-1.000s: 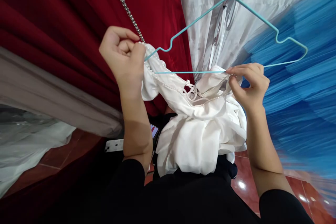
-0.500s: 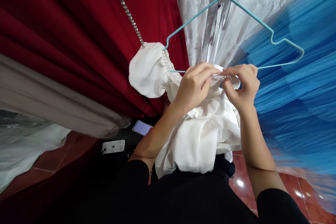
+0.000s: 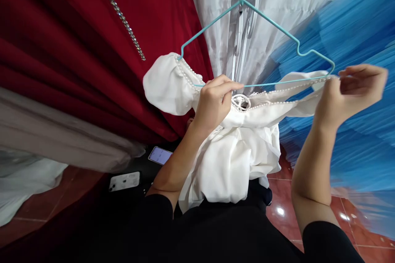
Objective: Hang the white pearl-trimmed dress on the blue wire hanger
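Observation:
A white dress (image 3: 228, 164) with pearl-trimmed edges lies bunched in front of my body. Its left puff sleeve (image 3: 168, 84) sits over the left end of a thin light-blue hanger (image 3: 268, 18). My left hand (image 3: 212, 102) is closed at the neckline, by the hanger's bottom bar; what lies under the fingers is partly hidden. On the other side, my right hand (image 3: 348, 92) pinches the stretched pearl-edged shoulder of the dress near the hanger's right end. A loop of white cord (image 3: 241, 102) shows inside the neckline.
Red drapes (image 3: 148, 20) hang at left, with a string of rhinestones (image 3: 119, 12) before them. Blue tulle (image 3: 354, 144) fills the right side; white fabric (image 3: 212, 16) hangs behind. Two phones, one pale-backed (image 3: 124, 181) and one with a lit screen (image 3: 159, 155), lie on a black surface.
My right hand has moved right, drawing the dress's right shoulder out to the hanger's end. My left hand stays at the neckline. The view has shifted slightly.

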Motion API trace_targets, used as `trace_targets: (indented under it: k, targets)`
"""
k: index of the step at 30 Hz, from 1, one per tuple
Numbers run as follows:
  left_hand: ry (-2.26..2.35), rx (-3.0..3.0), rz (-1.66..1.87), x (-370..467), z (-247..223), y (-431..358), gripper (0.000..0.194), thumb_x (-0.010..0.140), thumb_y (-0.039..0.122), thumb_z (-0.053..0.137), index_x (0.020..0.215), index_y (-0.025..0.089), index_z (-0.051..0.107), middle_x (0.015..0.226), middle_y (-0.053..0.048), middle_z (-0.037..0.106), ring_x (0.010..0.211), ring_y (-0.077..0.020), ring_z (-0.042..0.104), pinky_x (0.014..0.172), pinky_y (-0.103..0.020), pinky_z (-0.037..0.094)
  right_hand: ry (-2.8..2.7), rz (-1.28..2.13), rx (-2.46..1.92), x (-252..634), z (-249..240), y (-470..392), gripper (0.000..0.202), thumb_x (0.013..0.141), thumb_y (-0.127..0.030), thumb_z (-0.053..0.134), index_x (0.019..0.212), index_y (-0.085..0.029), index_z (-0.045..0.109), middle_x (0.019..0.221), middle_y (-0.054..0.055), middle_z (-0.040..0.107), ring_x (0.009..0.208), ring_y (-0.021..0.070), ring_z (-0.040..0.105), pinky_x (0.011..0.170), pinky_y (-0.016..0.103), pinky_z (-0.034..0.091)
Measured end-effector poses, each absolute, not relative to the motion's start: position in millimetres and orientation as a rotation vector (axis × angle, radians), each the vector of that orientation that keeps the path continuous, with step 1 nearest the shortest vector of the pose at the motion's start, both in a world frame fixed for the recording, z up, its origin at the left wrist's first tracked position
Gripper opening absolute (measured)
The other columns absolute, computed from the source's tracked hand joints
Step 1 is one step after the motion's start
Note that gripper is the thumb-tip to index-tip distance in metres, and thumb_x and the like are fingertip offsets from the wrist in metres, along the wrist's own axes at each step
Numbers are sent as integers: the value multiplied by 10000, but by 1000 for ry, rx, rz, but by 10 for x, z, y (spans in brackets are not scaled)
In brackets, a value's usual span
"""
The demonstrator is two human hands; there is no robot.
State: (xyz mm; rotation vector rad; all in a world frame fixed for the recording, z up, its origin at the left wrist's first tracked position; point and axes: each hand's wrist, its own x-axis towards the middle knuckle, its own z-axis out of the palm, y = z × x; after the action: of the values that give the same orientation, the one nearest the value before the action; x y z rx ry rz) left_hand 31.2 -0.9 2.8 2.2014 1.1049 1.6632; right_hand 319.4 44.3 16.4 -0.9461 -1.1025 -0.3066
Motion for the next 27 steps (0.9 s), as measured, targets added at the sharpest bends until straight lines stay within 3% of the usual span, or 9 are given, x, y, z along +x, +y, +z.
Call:
trace_targets:
  k: [4,8,12,14,18,22,25,27]
  targets:
    - [1126,2203,1621,302,72,-29,357,947,-24,545,953,225,800,927,-26,745,898,-168,727,794,-304,543,-1194,-388,-1087,3191,625,540,305,590,-33,514,758,-258,393,774,-11,487,627,86,401,599,265,329]
    - [1159,2220,1595,284,76,-34,343,956,-12,544,952,225,792,933,-25,745,908,-169,726,808,-312,545,-1378,-334,-1083,2820,901,456,324,604,50,530,720,-234,425,754,-22,513,619,58,379,586,243,341]
    - [1164,2223,1634,269,24,-4,378,930,-60,536,988,207,797,935,-31,742,915,-172,724,804,-312,535,-1569,-89,-973,2521,912,294,245,704,15,653,842,-183,612,868,9,665,699,92,611,637,250,491]
    - [1171,2234,1657,268,3,17,387,920,-76,535,999,197,798,933,-32,742,906,-170,721,793,-308,528,-1571,-120,-951,2410,853,192,181,773,-72,702,912,-185,679,945,26,707,810,138,673,731,297,549]
    - [1144,2267,1669,282,-2,42,354,950,-54,531,988,187,788,939,-36,751,909,-171,719,811,-318,525,-1714,-112,-792,2147,563,79,69,925,-207,640,964,-223,694,969,38,722,894,179,664,804,363,545]
    - [1208,2284,1677,308,-35,32,311,950,-31,570,952,206,772,957,-22,771,915,-176,724,857,-343,523,-2039,-58,-899,1946,52,183,180,996,-266,549,1121,-228,674,1036,48,747,957,200,669,862,386,498]
    - [1162,2282,1717,301,-90,7,303,964,-8,564,981,222,762,1007,-17,792,956,-179,740,905,-348,560,-2013,-243,-929,1912,-217,257,307,991,-223,513,1266,-233,651,1027,36,768,907,204,645,884,397,447]
    - [1149,2249,1835,250,-108,0,299,999,37,540,1033,244,753,1072,-21,786,1031,-184,742,955,-358,585,-1937,-257,-896,1896,-264,253,298,997,-207,517,1258,-249,656,1051,19,779,908,195,645,908,397,429]
